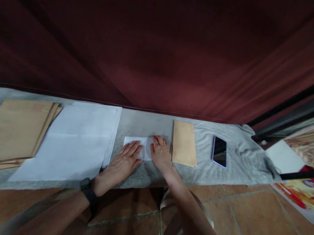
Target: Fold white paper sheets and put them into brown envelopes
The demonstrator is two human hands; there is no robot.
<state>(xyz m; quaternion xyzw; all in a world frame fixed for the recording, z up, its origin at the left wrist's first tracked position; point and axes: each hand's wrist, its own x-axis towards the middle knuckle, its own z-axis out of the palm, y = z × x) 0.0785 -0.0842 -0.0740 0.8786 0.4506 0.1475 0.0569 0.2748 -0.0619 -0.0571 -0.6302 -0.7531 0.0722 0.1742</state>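
Observation:
A small folded white paper (146,152) lies flat on the grey cloth in front of me. My left hand (125,159) rests on its left part, fingers stretched out and flat. On the right end of the paper lies my right hand (161,154), its fingers extended and pressing down. Part of the paper is hidden under both hands. Just right of my right hand is a small stack of brown envelopes (184,142). Left of my left hand, a pile of large white paper sheets (76,136) shows a crease across the top sheet.
Larger brown envelopes (15,127) are stacked at the far left. A phone (220,151) lies on the grey cloth (240,154) at right. Behind hangs a dark red curtain (166,55). A colourful printed box (311,197) and dark metal bars (309,173) stand at the right, above a tiled floor (243,214).

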